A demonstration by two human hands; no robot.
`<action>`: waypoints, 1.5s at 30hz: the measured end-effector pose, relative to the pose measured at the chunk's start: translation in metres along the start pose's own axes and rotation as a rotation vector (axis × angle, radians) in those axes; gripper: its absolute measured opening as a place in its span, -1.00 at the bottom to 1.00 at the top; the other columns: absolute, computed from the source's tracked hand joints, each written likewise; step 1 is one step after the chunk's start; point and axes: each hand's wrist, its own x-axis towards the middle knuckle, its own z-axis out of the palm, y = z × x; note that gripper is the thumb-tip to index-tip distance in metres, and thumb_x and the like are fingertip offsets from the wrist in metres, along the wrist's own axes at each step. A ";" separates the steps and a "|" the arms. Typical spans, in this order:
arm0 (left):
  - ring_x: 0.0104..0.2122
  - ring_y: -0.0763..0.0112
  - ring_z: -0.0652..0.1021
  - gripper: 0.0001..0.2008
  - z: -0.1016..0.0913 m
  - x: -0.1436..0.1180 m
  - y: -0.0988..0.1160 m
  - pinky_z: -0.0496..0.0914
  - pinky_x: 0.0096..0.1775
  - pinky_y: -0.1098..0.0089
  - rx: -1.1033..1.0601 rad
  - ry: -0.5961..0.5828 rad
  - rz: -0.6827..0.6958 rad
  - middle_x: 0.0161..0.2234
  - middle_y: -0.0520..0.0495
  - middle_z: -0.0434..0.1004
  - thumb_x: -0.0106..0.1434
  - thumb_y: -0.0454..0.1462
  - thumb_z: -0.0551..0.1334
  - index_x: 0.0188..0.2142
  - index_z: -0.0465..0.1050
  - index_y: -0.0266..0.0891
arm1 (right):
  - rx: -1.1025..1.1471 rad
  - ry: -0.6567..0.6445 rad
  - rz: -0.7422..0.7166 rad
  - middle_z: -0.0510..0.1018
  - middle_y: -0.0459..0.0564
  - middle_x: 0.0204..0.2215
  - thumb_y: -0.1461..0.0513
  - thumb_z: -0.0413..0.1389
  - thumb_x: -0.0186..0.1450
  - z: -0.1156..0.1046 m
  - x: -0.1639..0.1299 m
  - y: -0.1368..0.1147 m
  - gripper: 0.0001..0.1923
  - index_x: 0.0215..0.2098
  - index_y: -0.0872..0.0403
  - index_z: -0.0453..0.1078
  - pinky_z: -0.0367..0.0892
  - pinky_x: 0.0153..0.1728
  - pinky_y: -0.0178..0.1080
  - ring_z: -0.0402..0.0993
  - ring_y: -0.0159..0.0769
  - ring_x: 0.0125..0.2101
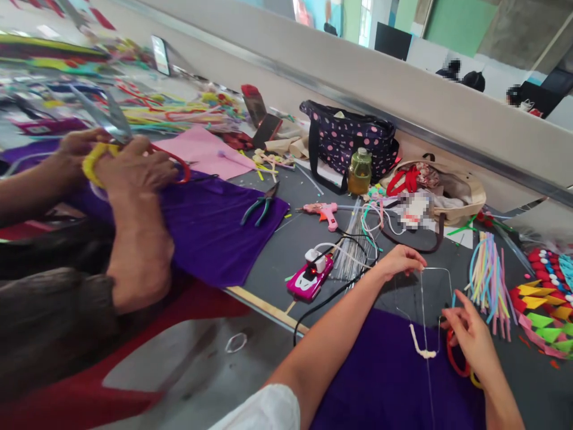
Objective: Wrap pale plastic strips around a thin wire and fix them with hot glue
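Grey worktop, crowded with craft stock; purple cloth lies below both hands. Left hand is closed to a pinch on the top corner of a thin bent-wire frame. Right hand is half curled at the frame's right side, thumb and index apart; can't tell if it grips the wire. Red-and-yellow-handled scissors sit under that palm, hold unclear.

Key relation, my read: the frame hangs between the hands, long axis running from the left pinch down toward the wearer. Its cream-wrapped section is at the low end, below the left hand and just left of the right thumb, so the right hand is nearer. A loose strand trails below it.

Left of the left hand: wire bundle, magenta power strip, pink glue gun. Pastel chenille stems lie beyond the right hand.

Brands/labels: no legible writing. Phone screen is too small to read.
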 end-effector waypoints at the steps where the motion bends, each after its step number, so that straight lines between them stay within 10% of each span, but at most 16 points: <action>1: -0.62 0.55 0.37 -0.82 0.001 0.000 0.000 0.18 -0.61 0.54 0.008 0.009 0.019 -0.58 0.00 0.50 -0.08 -0.31 0.31 -0.42 0.58 -0.32 | -0.068 0.049 -0.047 0.58 0.04 -0.27 -0.05 0.22 0.10 -0.002 0.000 -0.001 -0.22 0.22 0.00 0.18 0.38 -0.58 -0.27 0.53 -0.18 -0.40; 6: -0.65 0.60 0.29 -0.81 0.006 0.002 0.002 0.08 -0.62 0.54 0.049 0.064 0.059 -0.60 0.02 0.47 -0.07 -0.29 0.32 -0.41 0.58 -0.34 | -0.428 0.337 -0.383 0.54 0.07 -0.22 0.03 0.09 0.26 -0.004 -0.008 -0.025 -0.65 -0.08 0.02 0.44 0.33 -0.20 -0.15 0.45 -0.19 -0.28; 10: -0.60 0.58 0.34 -0.81 0.011 0.003 0.000 0.14 -0.54 0.53 0.019 0.071 0.099 -0.58 0.01 0.48 -0.09 -0.30 0.34 -0.42 0.57 -0.37 | -0.468 0.156 -0.483 0.55 0.04 -0.30 0.08 -0.01 0.33 0.006 -0.008 -0.035 -0.74 -0.24 0.02 0.46 0.31 -0.18 -0.18 0.46 -0.20 -0.26; 17: -0.58 0.57 0.37 -0.85 0.015 0.008 -0.006 0.20 -0.48 0.50 0.015 0.072 0.104 -0.60 0.02 0.48 -0.10 -0.36 0.34 -0.46 0.56 -0.38 | -0.476 -0.125 -0.276 0.59 -0.02 -0.35 0.07 0.04 0.27 0.030 0.010 -0.023 -0.71 -0.13 0.02 0.43 0.35 -0.30 -0.23 0.52 -0.24 -0.38; 45: -0.56 0.57 0.40 -0.72 0.012 0.006 -0.005 0.19 -0.58 0.55 -0.135 -0.024 0.004 -0.51 0.00 0.48 -0.12 -0.32 0.40 -0.34 0.52 -0.35 | -0.427 -0.044 -0.205 0.55 -0.08 -0.48 0.06 0.07 0.23 0.036 0.013 -0.020 -0.71 -0.17 0.04 0.42 0.31 -0.35 -0.27 0.45 -0.28 -0.47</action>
